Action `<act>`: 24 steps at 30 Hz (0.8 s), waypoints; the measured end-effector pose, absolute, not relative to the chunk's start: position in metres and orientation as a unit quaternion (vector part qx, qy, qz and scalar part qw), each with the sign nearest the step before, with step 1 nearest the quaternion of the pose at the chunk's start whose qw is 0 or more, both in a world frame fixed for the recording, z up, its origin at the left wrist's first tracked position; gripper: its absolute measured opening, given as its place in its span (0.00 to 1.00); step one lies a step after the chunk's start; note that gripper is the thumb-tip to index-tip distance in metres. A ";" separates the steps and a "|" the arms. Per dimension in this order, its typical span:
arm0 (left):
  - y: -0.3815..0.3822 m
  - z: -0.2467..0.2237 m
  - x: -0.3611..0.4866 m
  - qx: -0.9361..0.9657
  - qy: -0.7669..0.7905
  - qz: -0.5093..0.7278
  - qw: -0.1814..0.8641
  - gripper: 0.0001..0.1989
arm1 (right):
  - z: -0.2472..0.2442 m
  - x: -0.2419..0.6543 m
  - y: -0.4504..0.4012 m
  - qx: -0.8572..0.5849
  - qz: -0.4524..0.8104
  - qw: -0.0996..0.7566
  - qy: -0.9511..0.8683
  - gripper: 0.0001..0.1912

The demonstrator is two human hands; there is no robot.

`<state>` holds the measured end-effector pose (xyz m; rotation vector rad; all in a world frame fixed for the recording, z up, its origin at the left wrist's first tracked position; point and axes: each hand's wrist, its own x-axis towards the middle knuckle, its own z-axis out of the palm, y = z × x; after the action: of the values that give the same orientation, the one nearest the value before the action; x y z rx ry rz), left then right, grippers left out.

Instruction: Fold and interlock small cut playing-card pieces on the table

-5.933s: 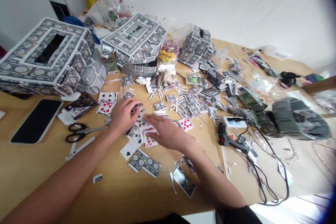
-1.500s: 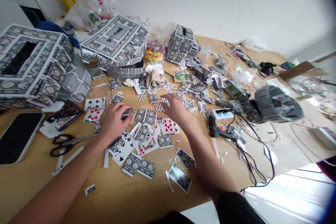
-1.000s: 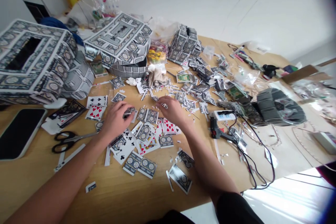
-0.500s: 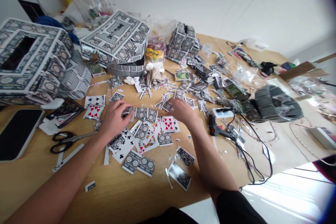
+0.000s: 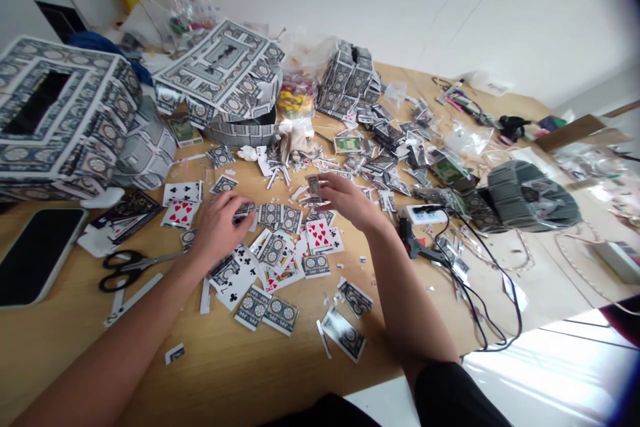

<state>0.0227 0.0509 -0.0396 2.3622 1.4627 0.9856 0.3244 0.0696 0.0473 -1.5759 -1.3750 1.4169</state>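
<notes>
My left hand (image 5: 223,227) rests over the table with fingers curled round a folded playing card piece (image 5: 243,211), patterned grey-blue. To its right my right hand (image 5: 347,200) holds a small cut playing card piece (image 5: 314,185) at its fingertips, above a heap of scraps. Between and below the hands lie patterned card pieces (image 5: 270,215), a nine of hearts (image 5: 317,235), a seven of clubs (image 5: 235,283) and other overlapping cards. Black-handled scissors (image 5: 125,268) lie just left of my left forearm.
Boxy card-covered models (image 5: 220,67) stand at the back left, with a smaller card model (image 5: 347,83) behind the scraps. A phone (image 5: 37,257) lies at left. On the right are a glue gun (image 5: 415,247), a white power strip (image 5: 425,215), black cables and a round grey card piece (image 5: 530,197).
My right hand has risen slightly, and the small card piece at its fingertips now shows upright. A patterned piece below it is more exposed. My left hand has barely moved.
</notes>
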 end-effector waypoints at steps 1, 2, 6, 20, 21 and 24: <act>0.051 -0.039 0.023 0.797 0.495 0.332 0.095 0.12 | 0.047 0.324 0.070 -0.583 0.548 0.313 -0.512 0.13; 0.051 -0.039 0.023 0.797 0.497 0.331 0.093 0.12 | 0.047 0.324 0.070 -0.570 0.558 0.319 -0.512 0.10; 0.051 -0.039 0.023 0.797 0.500 0.326 0.093 0.12 | 0.043 0.326 0.071 -0.554 0.546 0.326 -0.537 0.03; 0.051 -0.038 0.024 0.797 0.501 0.324 0.095 0.12 | 0.044 0.326 0.074 -0.719 0.159 0.180 -0.652 0.13; 0.051 -0.038 0.024 0.797 0.501 0.323 0.095 0.12 | 0.044 0.325 0.073 -0.721 0.153 0.174 -0.653 0.12; 0.050 -0.038 0.023 0.799 0.500 0.320 0.092 0.11 | 0.046 0.322 0.072 -0.706 0.175 0.194 -0.659 0.11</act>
<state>0.0233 0.0505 -0.0379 2.3731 1.4861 0.9510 0.3219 0.0718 0.0459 -1.9794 -1.8471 0.4916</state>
